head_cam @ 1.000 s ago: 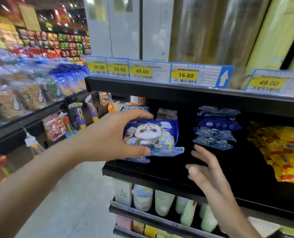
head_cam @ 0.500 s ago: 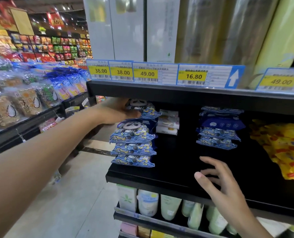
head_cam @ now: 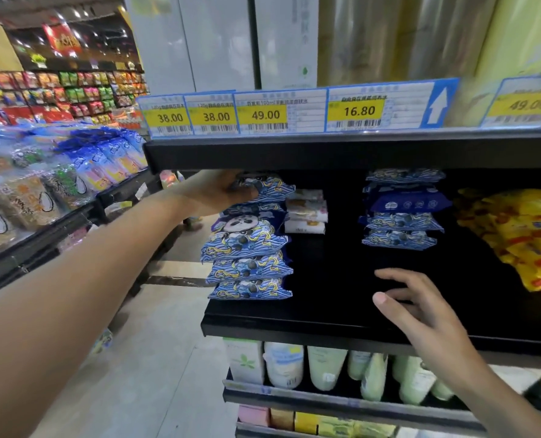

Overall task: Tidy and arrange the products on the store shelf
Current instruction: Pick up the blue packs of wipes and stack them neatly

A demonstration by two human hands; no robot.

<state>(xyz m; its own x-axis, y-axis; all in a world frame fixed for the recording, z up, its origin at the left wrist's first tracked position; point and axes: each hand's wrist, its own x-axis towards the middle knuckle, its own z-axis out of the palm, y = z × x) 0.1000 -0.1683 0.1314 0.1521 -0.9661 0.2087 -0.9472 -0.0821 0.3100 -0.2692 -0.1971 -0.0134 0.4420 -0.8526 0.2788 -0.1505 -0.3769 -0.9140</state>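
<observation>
Packets printed with blue waves and a panda are stacked at the left end of the black shelf; nearest the camera, the right hand is held open with fingers spread, just over the shelf's front part; farther in, the top packet of the stack is gripped by the left hand; a second blue stack is seen deeper on the shelf, well apart, with yellow packets to the right; price tags are fixed above.
</observation>
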